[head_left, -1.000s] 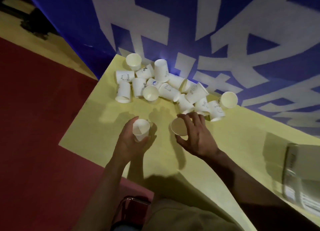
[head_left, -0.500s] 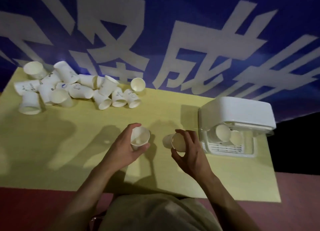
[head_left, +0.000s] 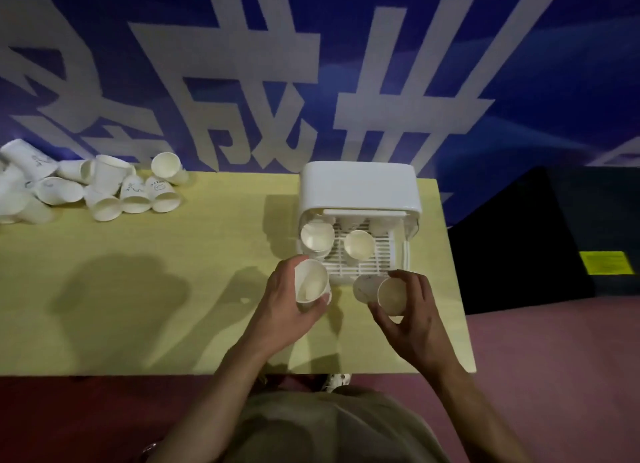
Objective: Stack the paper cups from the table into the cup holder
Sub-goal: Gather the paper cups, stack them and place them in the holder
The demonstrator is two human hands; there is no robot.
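Head view shows both hands low in the centre of the frame, each carrying a paper cup just in front of the white cup holder [head_left: 358,188] at centre right. Left hand [head_left: 277,310] wraps its cup [head_left: 310,281] with thumb on one side and fingers curled round the wall, mouth tipped up toward the camera; right hand [head_left: 412,320] pinches the other cup [head_left: 381,291] near its rim between thumb and fingertips, the cup lying nearly sideways with its mouth toward the viewer. These cups look very light and thin-walled, so a hard squeeze would likely dent them; the rolled rim is probably the stiffest part, and a loose grip round the upper wall should do. Waxy paper may slip a little, and nested cups can jam if pushed in crooked. Inside the holder two cup stacks [head_left: 317,237] [head_left: 359,243] stand on the slotted tray with mouths up, so each carried cup likely drops into one. More loose cups [head_left: 104,188] lie heaped at the upper left of the table [head_left: 173,272], partly cut off by the frame edge, so their number cannot be told. How many cups each stack holds is hidden by the holder's hood, and scribbles on some cups are too small to read.
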